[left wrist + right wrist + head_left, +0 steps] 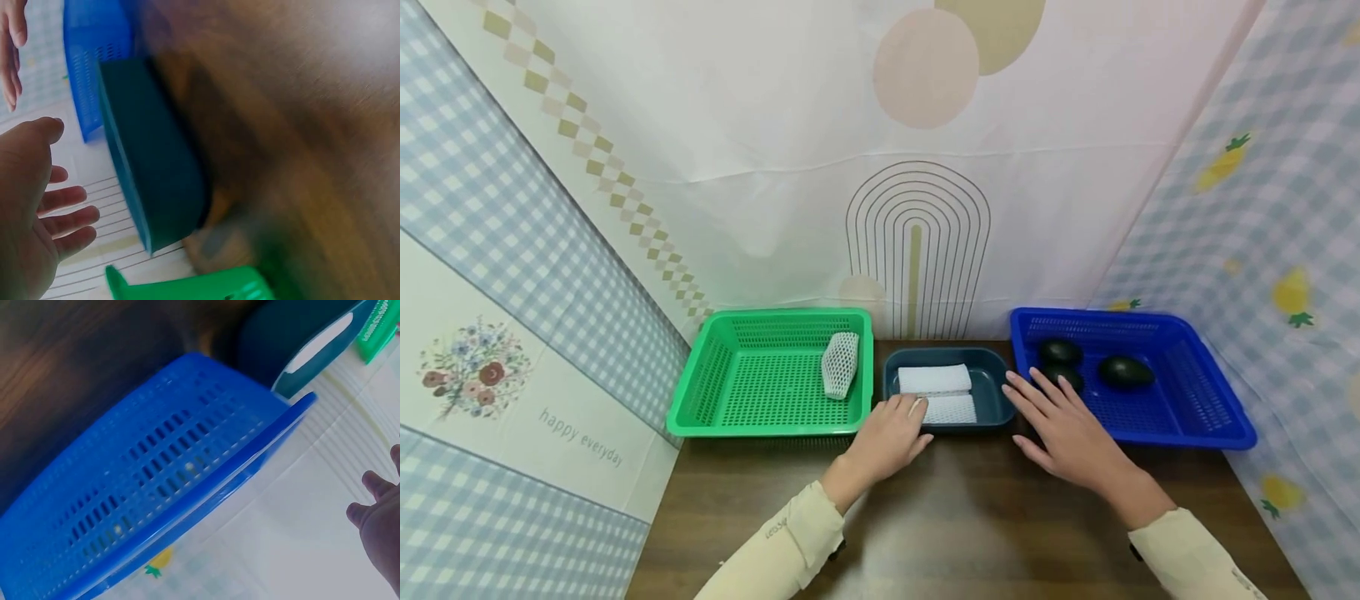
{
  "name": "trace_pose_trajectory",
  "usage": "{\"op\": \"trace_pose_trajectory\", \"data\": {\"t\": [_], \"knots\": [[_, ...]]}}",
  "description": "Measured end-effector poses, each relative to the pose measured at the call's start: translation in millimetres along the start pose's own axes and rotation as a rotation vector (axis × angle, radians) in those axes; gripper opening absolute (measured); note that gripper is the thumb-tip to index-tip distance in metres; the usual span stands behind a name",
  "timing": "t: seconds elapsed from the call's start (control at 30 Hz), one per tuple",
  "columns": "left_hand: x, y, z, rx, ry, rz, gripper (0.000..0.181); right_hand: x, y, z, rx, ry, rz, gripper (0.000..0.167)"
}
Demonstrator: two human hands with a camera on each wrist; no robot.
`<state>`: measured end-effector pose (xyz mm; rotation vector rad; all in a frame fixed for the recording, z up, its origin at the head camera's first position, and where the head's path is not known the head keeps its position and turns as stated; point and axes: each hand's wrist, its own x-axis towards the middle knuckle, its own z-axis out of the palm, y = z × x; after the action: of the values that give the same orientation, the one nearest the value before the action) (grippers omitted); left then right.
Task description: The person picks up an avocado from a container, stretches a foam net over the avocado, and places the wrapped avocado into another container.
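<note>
Two white foam net sleeves (935, 379) lie flat, one in front of the other, in a dark teal tray (992, 421). My left hand (891, 433) hovers at the tray's front left corner, fingers loosely bent around nothing; in the left wrist view this hand (31, 194) is apart from the tray's wall. Over the left edge of the blue basket (1195, 429) my right hand (1067, 429) spreads its fingers, holding nothing. Dark green avocados (1126, 372) sit in that basket, one partly hidden by the right fingers. A bulging foam net sleeve (840, 365) stands in the green basket (767, 431); its contents are unclear.
The two baskets flank the tray along the back of a brown wooden table (955, 517). A printed cloth (775, 225) hangs right behind them. Checked cloths line the left and right sides.
</note>
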<state>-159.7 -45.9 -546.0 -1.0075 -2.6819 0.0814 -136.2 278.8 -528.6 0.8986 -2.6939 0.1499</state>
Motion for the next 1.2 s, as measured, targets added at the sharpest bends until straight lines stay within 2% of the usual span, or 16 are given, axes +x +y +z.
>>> {"op": "trace_pose_trajectory", "data": {"t": [0.17, 0.3, 0.5, 0.6, 0.8, 0.93, 1.1, 1.2], "knots": [[-4.6, 8.1, 13.2, 0.051, 0.011, 0.032, 0.048, -3.4, 18, 3, -0.003, -0.018, 0.008, 0.079], [-7.4, 12.6, 24.8, 0.081, 0.017, 0.05, 0.045, -4.9, 34, 5, -0.002, -0.066, 0.044, 0.076], [-7.8, 16.8, 36.9, 0.097, -0.003, 0.053, 0.04, -1.9, 55, 5, 0.023, -0.122, 0.096, 0.071], [-6.3, 17.6, 41.0, 0.093, 0.01, 0.05, 0.037, 0.1, 66, 5, 0.029, -0.158, 0.117, 0.069], [-1.8, 18.0, 46.2, 0.128, 0.086, 0.04, 0.019, 8.4, 86, 7, 0.016, -0.229, 0.126, 0.067], [0.9, 17.5, 47.0, 0.156, 0.098, 0.039, 0.0, 14.5, 96, 10, 0.016, -0.247, 0.123, 0.067], [2.1, 16.6, 46.2, 0.15, 0.075, 0.031, 0.006, 22.0, 106, 14, 0.034, -0.249, 0.11, 0.067], [2.4, 15.8, 45.6, 0.141, 0.062, 0.019, 0.007, 27.0, 111, 16, 0.063, -0.278, 0.116, 0.067]]}}
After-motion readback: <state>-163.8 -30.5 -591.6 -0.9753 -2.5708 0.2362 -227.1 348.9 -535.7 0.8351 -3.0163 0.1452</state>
